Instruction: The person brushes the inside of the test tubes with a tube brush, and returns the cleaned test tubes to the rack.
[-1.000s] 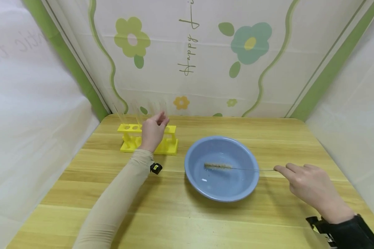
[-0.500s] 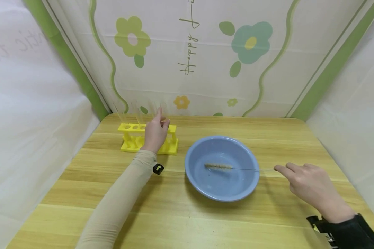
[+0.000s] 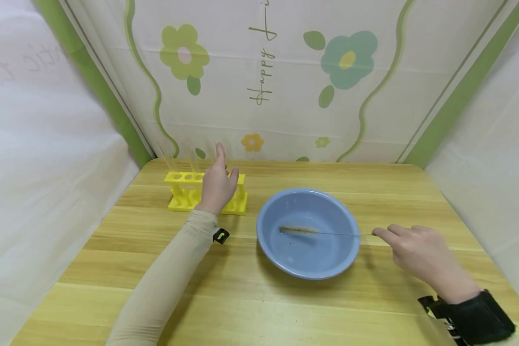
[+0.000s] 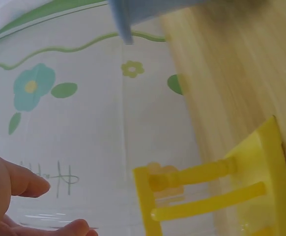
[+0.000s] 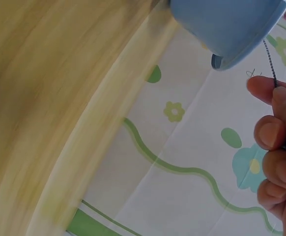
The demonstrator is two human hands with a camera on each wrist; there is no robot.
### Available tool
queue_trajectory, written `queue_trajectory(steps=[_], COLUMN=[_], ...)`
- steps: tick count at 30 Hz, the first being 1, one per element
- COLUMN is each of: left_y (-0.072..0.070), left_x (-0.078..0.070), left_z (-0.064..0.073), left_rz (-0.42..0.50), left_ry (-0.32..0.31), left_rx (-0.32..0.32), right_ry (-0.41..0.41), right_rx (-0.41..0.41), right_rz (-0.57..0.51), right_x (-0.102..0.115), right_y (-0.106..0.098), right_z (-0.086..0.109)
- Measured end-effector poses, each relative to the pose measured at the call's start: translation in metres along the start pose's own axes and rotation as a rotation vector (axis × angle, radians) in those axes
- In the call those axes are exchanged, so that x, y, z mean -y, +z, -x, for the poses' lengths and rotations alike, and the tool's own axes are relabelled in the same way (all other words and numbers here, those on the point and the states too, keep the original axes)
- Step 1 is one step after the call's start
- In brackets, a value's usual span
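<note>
My left hand (image 3: 218, 189) is over the right half of a yellow test tube rack (image 3: 171, 177), thumb spread from the extended fingers. Several clear glass test tubes (image 3: 193, 162) stand leaning in the rack. In the left wrist view the thumb (image 4: 31, 183) and fingers are apart, with faint glassy glints between them; part of the rack there is out of frame. At the right, my right hand (image 3: 419, 252) pinches the twisted wire handle of a test tube brush (image 3: 298, 230). Its bristled head lies over the inside of a blue basin (image 3: 315, 262). The right wrist view shows the wire (image 5: 269, 61) between thumb and forefinger.
The basin sits mid-table, right of the rack. A wooden table (image 3: 251, 307) carries everything. White curtains with green edging and printed flowers (image 3: 348, 60) close off the back and both sides.
My left hand's fingers have spread from a pinch beside the tubes to extended, and the hand has shifted slightly right. The right hand and brush have moved slightly left.
</note>
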State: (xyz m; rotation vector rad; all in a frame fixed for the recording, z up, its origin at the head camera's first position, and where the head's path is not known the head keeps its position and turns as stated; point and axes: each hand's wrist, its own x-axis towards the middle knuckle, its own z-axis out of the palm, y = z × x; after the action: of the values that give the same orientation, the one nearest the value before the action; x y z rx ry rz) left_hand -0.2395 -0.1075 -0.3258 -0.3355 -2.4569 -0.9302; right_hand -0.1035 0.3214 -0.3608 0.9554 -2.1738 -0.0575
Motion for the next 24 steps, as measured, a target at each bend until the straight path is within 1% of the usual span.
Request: queue_trajectory(steps=[4,8,11,14,16,18,22,24], left_y=[-0.006,-0.014,-0.023,-0.033,-0.040,-0.046,-0.060,-0.067], left_x=[-0.007,-0.014,-0.018,-0.019,-0.017,-0.013,0.001,0.010], left_z=[0.000,0.004,0.010,0.018,0.025,0.032,0.047,0.053], left_rz=[0.001,0.006,0.015,0.019,0.009,-0.013,-0.079,-0.110], left_ry=[0.000,-0.003,0.020,0.069,0.110,0.153,0.247,0.299], left_rx=[0.005,0.025,0.027,0.021,0.029,0.044,0.088,0.122], right_ry=[0.012,0.026,0.038,0.047,0.059,0.089,0.182,0.228], right_rx=[0.052,0.111,0.124,0.114,0.112,0.125,0.156,0.153], right_rz=[-0.036,-0.086,-0.117,-0.137,-0.153,-0.169,-0.199,-0.208], right_x=[-0.001,-0.002,-0.002,-0.002,-0.002,-0.005,-0.017,-0.026], right_y=[0.008,0.011,0.012,0.013,0.013,0.010,-0.002,-0.009], right_z=[-0.005,-0.009,-0.011,-0.013,-0.013,-0.011,-0.003,0.003])
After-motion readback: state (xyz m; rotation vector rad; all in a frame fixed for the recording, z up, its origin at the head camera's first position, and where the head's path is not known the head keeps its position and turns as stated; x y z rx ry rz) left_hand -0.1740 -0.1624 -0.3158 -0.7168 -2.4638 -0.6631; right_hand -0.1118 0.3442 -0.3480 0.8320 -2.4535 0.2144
